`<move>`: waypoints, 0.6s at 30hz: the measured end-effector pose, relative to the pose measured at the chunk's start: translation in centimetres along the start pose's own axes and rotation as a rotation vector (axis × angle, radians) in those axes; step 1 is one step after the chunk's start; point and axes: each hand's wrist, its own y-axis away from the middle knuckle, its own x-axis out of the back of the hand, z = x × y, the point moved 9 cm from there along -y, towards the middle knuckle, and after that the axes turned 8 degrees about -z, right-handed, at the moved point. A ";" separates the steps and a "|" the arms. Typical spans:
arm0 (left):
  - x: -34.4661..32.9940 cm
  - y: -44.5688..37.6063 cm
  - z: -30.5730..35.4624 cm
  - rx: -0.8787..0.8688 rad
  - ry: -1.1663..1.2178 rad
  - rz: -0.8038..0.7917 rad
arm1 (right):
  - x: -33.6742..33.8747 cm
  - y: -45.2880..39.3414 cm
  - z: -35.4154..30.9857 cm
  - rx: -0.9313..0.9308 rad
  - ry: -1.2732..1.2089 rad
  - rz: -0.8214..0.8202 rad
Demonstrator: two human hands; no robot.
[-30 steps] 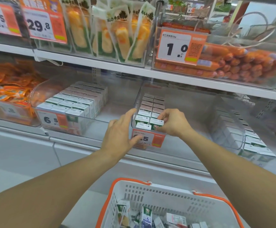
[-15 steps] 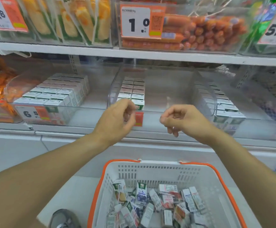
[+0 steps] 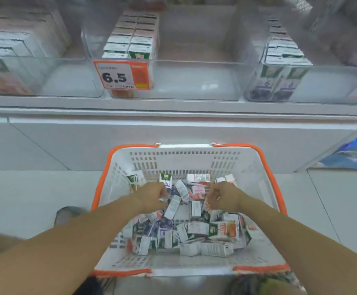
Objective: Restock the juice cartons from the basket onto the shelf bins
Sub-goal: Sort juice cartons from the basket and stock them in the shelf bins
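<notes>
A white basket with an orange rim (image 3: pixel 103 182) stands on the floor under me, holding several small juice cartons (image 3: pixel 196 228) in a loose heap. My left hand (image 3: pixel 152 195) and my right hand (image 3: pixel 224 198) both reach down into the far half of the heap, fingers curled among the cartons. The backs of the hands hide whether either one grips a carton. Above, a clear shelf bin (image 3: pixel 194 64) with a 6.5 price tag (image 3: pixel 121 75) holds two rows of cartons (image 3: pixel 130 39) along its left side.
A bin of cartons (image 3: pixel 13 50) stands to the left and another (image 3: pixel 279 60) to the right. The white shelf edge (image 3: pixel 173 107) runs across above the basket. A blue package (image 3: pixel 356 152) lies low at the right. A shoe (image 3: pixel 67 213) shows left of the basket.
Both hands have left the front of the 6.5 bin and dropped into the basket. My view has tilted down from the shelves to the basket.
</notes>
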 end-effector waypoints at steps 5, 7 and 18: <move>-4.3 -0.7 -5.8 0.151 -0.044 0.015 | -1.6 -2.0 3.5 0.005 0.150 0.149; -3.7 -0.8 -7.2 0.185 -0.067 0.109 | -1.6 -1.8 4.1 -0.032 0.167 0.183; -4.1 -3.1 -9.7 0.350 0.274 0.213 | -2.4 -4.2 4.9 -0.139 0.025 0.199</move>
